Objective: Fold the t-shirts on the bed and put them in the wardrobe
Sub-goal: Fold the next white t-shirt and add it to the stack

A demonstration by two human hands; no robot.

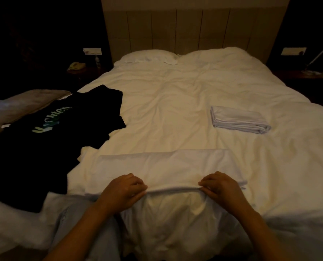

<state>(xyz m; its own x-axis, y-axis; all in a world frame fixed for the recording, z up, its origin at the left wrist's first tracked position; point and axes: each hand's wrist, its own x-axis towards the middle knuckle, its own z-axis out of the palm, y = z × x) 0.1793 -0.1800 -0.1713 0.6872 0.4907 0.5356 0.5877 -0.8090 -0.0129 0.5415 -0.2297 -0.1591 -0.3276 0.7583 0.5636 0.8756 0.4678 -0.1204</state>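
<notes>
At the near edge of the bed, the left hand [126, 189] and the right hand [220, 185] each pinch the near hem of a white cotton t-shirt [164, 166] laid flat on the white rumpled duvet [175, 102], fingers curled over the cloth with the edge raised in a slight ridge between them. The shirt's long axis runs left to right, and it stretches away from the hands toward the far side, so its free far edge lies straight ahead of both; neither hand is clearly nearer to it, and the coming fold, as I judge it, carries the near hem forward over the rest. To the left, partly off the duvet's side, a black t-shirt with pale green lettering [53, 132] sprawls unfolded, well apart from the left hand. Farther off to the right sits a folded pale grey-white t-shirt [239, 119], a neat rectangle lying by itself. At the far end rest white pillows [149, 56] against a beige panelled headboard [194, 29]. No wardrobe is in view.
</notes>
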